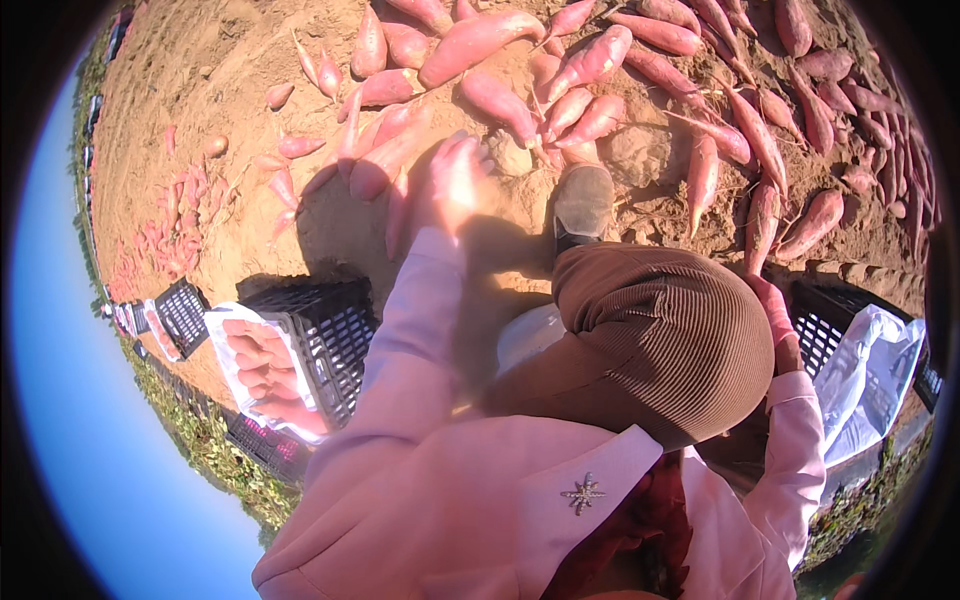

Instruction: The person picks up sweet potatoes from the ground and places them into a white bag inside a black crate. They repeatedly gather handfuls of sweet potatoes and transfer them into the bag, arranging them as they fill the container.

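Blurred and brightly lit, my left hand [454,180] is over the soil just right of several pink-skinned sweet potatoes [394,154]. A soil clod [510,152] is close to its fingers. Whether it holds anything is unclear. My right hand [772,311] is beside my bent knee, which partly hides it. Its fingers meet the lower end of a long sweet potato [763,225]; the grip itself cannot be made out. Ahead of my shoe [585,201], more sweet potatoes [506,109] lie loose on the ground, some clustered with roots attached.
At left stands a black plastic crate [337,352] with a white liner, holding sweet potatoes [262,364]. Another black crate [180,309] is farther back. On my right is a crate [817,330] with a white plastic bag [866,382]. Small sweet potatoes [176,225] lie heaped at far left.
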{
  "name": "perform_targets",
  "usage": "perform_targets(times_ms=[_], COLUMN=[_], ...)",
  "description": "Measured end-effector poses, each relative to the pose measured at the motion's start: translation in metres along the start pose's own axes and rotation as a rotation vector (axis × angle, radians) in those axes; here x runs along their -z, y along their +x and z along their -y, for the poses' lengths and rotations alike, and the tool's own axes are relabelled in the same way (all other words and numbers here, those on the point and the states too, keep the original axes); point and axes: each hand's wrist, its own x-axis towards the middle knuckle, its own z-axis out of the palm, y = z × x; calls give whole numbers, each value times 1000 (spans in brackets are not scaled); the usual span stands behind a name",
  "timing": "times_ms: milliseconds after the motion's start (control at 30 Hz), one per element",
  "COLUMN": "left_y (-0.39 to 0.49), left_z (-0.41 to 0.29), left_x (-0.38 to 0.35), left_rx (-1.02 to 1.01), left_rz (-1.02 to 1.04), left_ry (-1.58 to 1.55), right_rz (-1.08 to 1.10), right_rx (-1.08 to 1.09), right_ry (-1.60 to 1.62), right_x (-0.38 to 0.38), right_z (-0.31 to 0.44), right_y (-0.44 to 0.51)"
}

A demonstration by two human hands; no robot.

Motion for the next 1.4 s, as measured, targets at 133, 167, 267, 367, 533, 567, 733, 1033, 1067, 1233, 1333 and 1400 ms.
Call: perform_targets(times_ms=[133, 167, 267, 367, 533, 567, 733, 1033, 1067, 1233, 1333, 1400], left_y=[34, 54, 41, 64, 8, 5, -58, -47, -41, -64, -106, -140], left_z=[1, 6, 6, 17, 8, 4, 29, 78, 94, 54, 34, -8], left_x=[-43, -31, -74, -46, -42, -34, -109, -285, -294, -315, -340, -356], left_rx=[-205, -219, -189, -237, -412, -508, -744, -1695, -1683, -1138, -234, -410], left_rz=[-20, 6, -237, -8, 123, 134, 383, 1297, 1283, 1375, 1305, 1226], left_ry=[580, 720, 1083, 800, 1026, 1079, 1075, 1721, 1674, 1440, 807, 896], right_rz=[-80, -77, -172, -328, -786, -700, -671, 228, 193, 63, -164, -291], right_rx=[194, 170, 164, -9, 194, 122, 277, 206, 148, 183, 372, 312], right_ry=[-530, -509, -476, -247, -507, -447, -33, 714, 710, 717, 371, 151], right_x=[-14, -10, 3, 4, -17, -23, -52, 58, 73, 105, 125, 143], right_z=[39, 33, 10, 24, 33, 38, 35, 51, 47, 33, 26, 26], right_y=[-27, -25, -36, -45, -5, 8, 47, -112, -136, -184, -207, -233])
